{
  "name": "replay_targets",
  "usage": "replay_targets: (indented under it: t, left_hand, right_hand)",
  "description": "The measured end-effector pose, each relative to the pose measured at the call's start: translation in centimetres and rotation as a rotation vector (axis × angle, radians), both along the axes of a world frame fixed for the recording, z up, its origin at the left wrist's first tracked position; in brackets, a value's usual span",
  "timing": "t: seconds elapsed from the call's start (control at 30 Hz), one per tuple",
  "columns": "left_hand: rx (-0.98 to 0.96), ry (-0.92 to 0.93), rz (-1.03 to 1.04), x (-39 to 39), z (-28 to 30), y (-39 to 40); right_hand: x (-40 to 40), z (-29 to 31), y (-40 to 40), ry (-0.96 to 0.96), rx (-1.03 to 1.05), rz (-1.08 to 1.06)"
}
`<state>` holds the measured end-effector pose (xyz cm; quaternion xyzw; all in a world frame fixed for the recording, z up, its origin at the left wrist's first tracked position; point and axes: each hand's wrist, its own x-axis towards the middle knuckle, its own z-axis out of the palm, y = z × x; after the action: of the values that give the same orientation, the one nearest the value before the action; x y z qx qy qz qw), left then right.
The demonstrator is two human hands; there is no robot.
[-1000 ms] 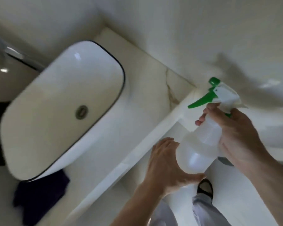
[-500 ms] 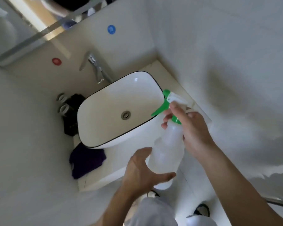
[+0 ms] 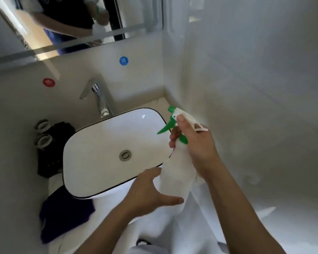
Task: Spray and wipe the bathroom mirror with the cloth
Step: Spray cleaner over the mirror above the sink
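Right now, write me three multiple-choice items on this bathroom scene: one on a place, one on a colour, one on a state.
1. Where does the dark purple cloth lie?
A. in the basin
B. on the counter beside the white black-rimmed basin
C. over the chrome tap

2. What colour is the trigger of the translucent plastic spray bottle?
A. green
B. red
C. yellow

3. How is the bottle held?
A. it stands alone on the counter
B. left hand only
C. right hand grips its neck, left hand at its base

Answers: 1 B, the cloth sits at the basin's near-left corner. 2 A, the lever is bright green. 3 C, both hands meet the bottle.
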<state>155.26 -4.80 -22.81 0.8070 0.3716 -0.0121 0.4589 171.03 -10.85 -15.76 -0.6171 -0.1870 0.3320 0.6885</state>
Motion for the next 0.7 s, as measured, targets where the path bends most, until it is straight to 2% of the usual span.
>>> replay_targets:
  t: [0.07, 0.2, 0.23, 0.3, 0.37, 0.43, 0.7]
  left_hand:
    - [-0.021, -0.017, -0.05, 0.9, 0.4, 2.7]
    - [-0.053, -0.036, -0.078, 1.3, 2.4, 7.8]
    - [-0.02, -0.066, -0.049, 1.0, 3.5, 8.9]
    - [0.043, -0.248, 0.089, 0.2, 6.0, 10.7]
    - [0.118, -0.464, 0.289, -0.8, 8.2, 12.0]
    - [0.172, -0.579, 0.413, -1.1, 9.1, 12.9]
    - [0.0, -0.59, 0.594, -2.2, 7.5, 14.2]
  right_hand:
    - [0.0, 0.3, 1.6, -0.062, -0.049, -0.02]
    - [-0.4, 0.3, 4.7, -0.168, 0.003, -0.025]
    - [-0.6, 0.2, 5.4, -0.205, 0.011, -0.01]
    - [-0.9, -0.2, 6.8, -0.258, 0.018, 0.035]
    - [-1.2, -0.7, 8.2, -0.258, 0.014, 0.094]
    - [-1.7, -1.4, 9.8, -0.244, 0.018, 0.151]
    - [-4.5, -4.2, 14.2, -0.175, 0.017, 0.474]
